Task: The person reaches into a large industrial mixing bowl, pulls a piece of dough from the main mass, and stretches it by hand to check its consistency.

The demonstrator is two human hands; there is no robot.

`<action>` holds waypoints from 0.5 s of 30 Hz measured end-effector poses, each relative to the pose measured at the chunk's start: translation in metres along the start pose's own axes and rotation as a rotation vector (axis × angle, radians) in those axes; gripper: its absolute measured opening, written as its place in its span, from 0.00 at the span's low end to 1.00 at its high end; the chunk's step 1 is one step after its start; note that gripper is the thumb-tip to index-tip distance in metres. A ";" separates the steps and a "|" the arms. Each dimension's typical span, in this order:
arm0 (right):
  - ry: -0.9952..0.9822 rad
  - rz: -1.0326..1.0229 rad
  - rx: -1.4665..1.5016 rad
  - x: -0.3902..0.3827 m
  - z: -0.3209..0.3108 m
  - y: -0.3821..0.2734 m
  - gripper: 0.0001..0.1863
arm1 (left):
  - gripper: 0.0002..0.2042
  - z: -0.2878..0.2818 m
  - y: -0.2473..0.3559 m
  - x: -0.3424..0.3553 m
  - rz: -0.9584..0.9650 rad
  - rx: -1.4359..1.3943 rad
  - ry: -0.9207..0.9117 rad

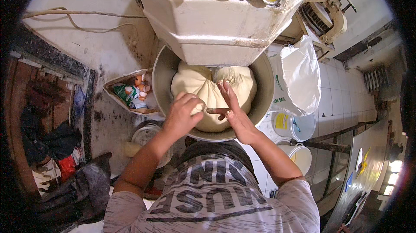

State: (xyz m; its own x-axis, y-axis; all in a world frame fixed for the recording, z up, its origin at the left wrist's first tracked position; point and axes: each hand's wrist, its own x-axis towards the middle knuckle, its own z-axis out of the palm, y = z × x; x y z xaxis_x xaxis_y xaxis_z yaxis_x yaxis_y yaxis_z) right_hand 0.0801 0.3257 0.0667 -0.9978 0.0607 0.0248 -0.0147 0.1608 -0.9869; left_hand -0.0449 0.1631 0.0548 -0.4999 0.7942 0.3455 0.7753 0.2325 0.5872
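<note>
A large pale mass of dough (pixel 212 90) fills much of the metal mixer bowl (pixel 264 90), its surface smooth with folds toward the middle. Above it, my left hand (pixel 184 114) is closed around a small lump of dough (pixel 198 108). My right hand (pixel 236 118) hovers over the near right side of the dough with its fingers spread, bits of dough stuck to them. One of its fingers points left and meets, or nearly meets, the lump in my left hand.
The mixer's cream housing (pixel 216 29) overhangs the bowl's far side. Left of the bowl stands an open sack (pixel 128 92) with eggshells and wrappers. A white woven sack (pixel 299 77) and white buckets (pixel 303 127) stand on the right, near a table (pixel 364 172).
</note>
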 end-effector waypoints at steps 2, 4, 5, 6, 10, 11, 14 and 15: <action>0.003 -0.009 0.014 -0.001 -0.001 -0.009 0.45 | 0.11 -0.004 0.002 0.003 -0.043 -0.076 0.008; 0.014 -0.015 0.051 -0.001 0.001 -0.008 0.44 | 0.10 -0.002 0.004 0.004 -0.086 -0.156 0.013; -0.018 -0.087 0.000 0.002 0.002 -0.003 0.44 | 0.10 0.001 0.005 0.003 -0.055 -0.178 -0.108; -0.034 -0.124 -0.027 0.002 0.001 -0.002 0.44 | 0.10 0.004 0.004 0.002 -0.023 -0.201 -0.230; 0.100 0.029 0.252 0.001 -0.010 -0.004 0.47 | 0.10 -0.001 -0.017 -0.006 -0.330 -0.353 -0.150; 0.265 0.054 0.503 0.004 -0.006 -0.006 0.42 | 0.10 0.000 -0.015 -0.007 -0.325 -0.351 -0.148; 0.437 -0.027 1.155 0.004 0.000 -0.015 0.36 | 0.12 0.011 0.004 -0.012 -0.714 -1.015 -0.084; 0.434 -0.028 1.156 0.005 0.003 -0.013 0.36 | 0.13 0.018 0.013 -0.014 -0.673 -1.048 -0.083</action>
State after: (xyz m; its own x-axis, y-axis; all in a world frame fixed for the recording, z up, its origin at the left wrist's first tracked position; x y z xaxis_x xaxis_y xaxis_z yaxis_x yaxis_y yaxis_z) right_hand 0.0748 0.3205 0.0795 -0.8958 0.4282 -0.1186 -0.3034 -0.7845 -0.5408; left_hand -0.0212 0.1654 0.0443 -0.6225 0.7331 -0.2740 -0.3239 0.0774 0.9429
